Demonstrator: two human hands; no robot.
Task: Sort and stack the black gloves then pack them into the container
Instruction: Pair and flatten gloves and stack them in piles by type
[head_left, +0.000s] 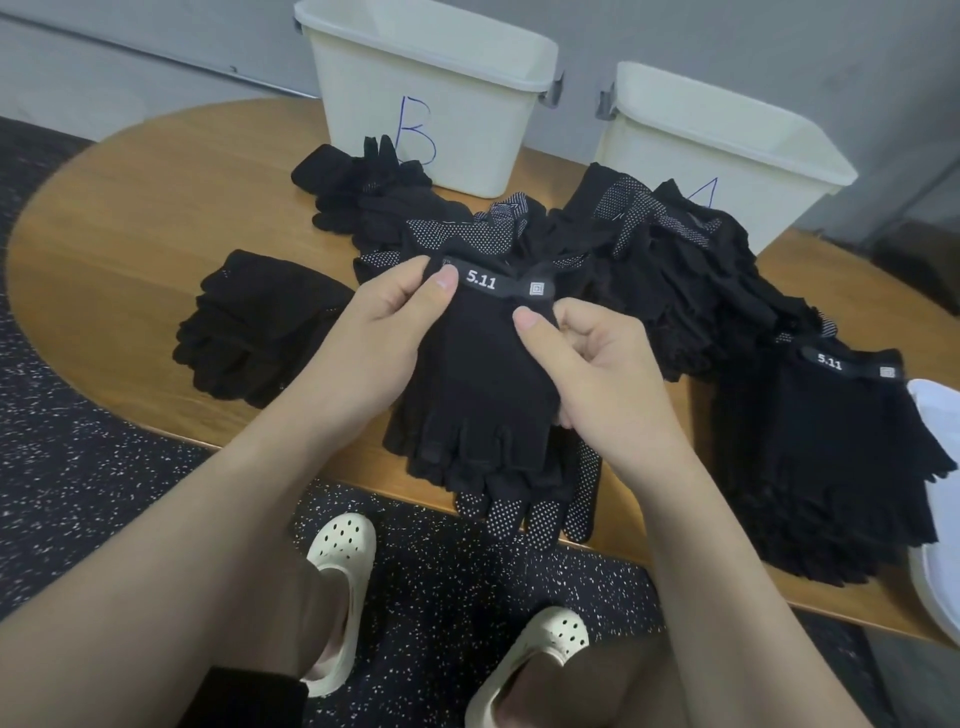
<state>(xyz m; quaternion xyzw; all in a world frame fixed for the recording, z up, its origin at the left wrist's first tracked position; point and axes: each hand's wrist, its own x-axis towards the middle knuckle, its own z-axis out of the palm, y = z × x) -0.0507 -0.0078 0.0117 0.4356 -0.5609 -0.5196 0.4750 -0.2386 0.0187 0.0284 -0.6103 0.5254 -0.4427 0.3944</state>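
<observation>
A black fingerless glove (483, 384) with a "5.11" wrist band sits in front of me, over a dotted-palm glove (524, 514) that hangs past the table's front edge. My left hand (384, 322) pinches its cuff at the left. My right hand (587, 358) pinches the cuff and right side. A loose heap of black gloves (649, 260) spreads behind. A sorted stack (831, 457) with a "5.11" band lies to the right, and another stack (254, 327) lies to the left. Two cream bins stand at the back, marked B (426, 109) and A (717, 150).
The wooden table (130, 218) has a rounded left end. A white object (940, 499) pokes in at the right edge. Below the table's front edge I see speckled dark floor and my feet in cream clogs (337, 587).
</observation>
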